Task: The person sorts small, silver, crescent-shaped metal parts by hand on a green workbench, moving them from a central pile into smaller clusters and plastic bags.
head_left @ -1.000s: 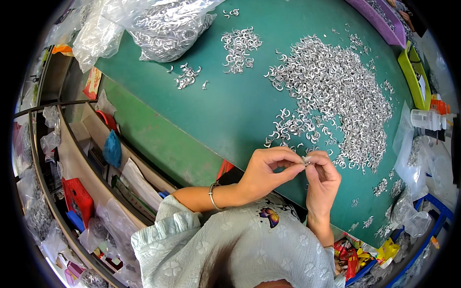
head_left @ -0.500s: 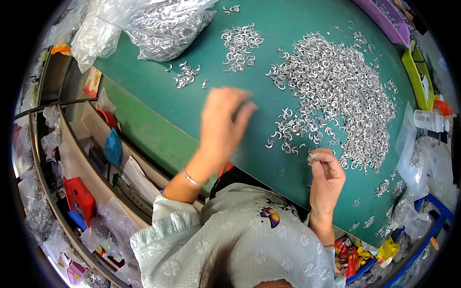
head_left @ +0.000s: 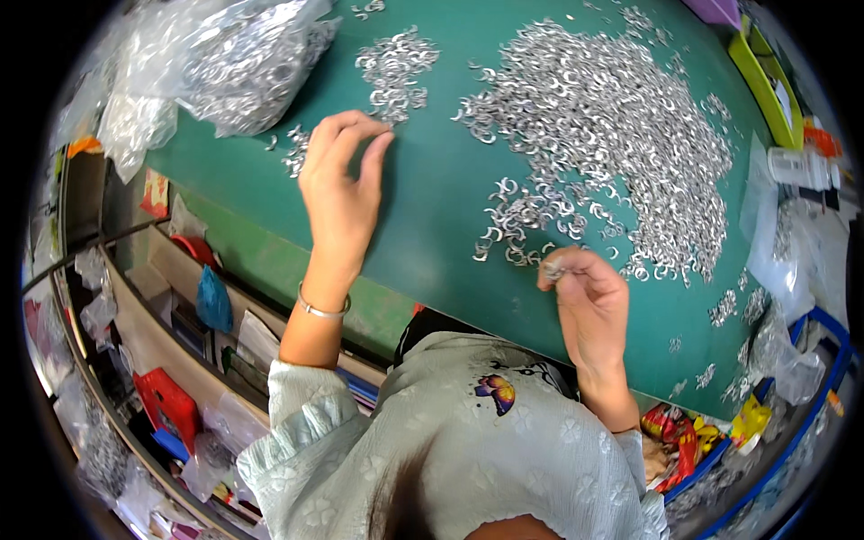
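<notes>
My left hand (head_left: 342, 193), a bangle at its wrist, hovers over the green table between two small groups of curved silvery metal pieces. The smaller group (head_left: 296, 153) is partly behind its fingers; the larger group (head_left: 396, 72) lies just beyond its fingertips. Thumb and forefinger nearly meet in a pinch, and I cannot make out anything between them. Near the table's front edge, my right hand (head_left: 594, 301) pinches small silvery metal pieces (head_left: 555, 268) between thumb and fingers. Beyond it spreads the big heap of crescent-shaped metal pieces (head_left: 612, 135).
A clear plastic bag (head_left: 252, 72) full of the same pieces stands at the far left of the green table (head_left: 423, 216). A lime-green tray (head_left: 769, 85) and a white bottle (head_left: 801, 168) are at the right. Shelving with a red basket (head_left: 166, 405) stands at the left.
My left hand has moved left and away from me toward the small groups, its thumb and forefinger drawing together. My right hand keeps its pinch. The whole view has shifted slightly.
</notes>
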Demonstrator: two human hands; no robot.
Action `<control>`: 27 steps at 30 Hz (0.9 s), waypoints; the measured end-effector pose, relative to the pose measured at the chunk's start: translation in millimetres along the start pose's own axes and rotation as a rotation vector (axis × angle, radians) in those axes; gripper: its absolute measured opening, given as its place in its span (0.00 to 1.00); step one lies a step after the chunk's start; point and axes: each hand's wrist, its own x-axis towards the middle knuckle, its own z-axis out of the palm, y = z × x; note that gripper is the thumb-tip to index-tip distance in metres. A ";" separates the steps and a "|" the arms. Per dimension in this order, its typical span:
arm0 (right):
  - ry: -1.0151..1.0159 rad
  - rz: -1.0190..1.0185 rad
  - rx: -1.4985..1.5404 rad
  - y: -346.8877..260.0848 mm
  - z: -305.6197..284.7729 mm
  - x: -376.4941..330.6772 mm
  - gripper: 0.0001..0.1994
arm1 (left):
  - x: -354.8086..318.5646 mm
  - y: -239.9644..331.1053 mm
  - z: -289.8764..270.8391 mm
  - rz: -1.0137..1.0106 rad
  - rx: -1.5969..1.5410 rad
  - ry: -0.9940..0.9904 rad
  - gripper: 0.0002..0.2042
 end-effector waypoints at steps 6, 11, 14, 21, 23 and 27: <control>-0.077 -0.100 -0.101 -2.8 5.8 0.0 0.07 | -1.7 -2.6 4.3 0.008 0.059 -0.058 0.08; -0.056 -0.129 -0.149 -7.2 12.2 -2.2 0.08 | 1.3 4.1 8.4 0.020 0.017 -0.036 0.09; -0.054 -0.168 -0.182 -7.8 12.5 -4.3 0.08 | -3.9 36.0 -4.8 -0.016 -0.149 -0.128 0.10; -0.088 -0.179 -0.182 -9.5 12.6 -5.3 0.09 | -36.4 87.6 -15.7 0.116 -0.588 -0.383 0.13; -0.090 -0.184 -0.177 -9.9 11.9 -6.8 0.09 | -41.5 92.4 -14.3 0.127 -0.622 -0.381 0.12; -0.099 -0.201 -0.173 -11.1 10.1 -8.7 0.09 | -39.7 93.6 -17.8 0.191 -0.634 -0.433 0.13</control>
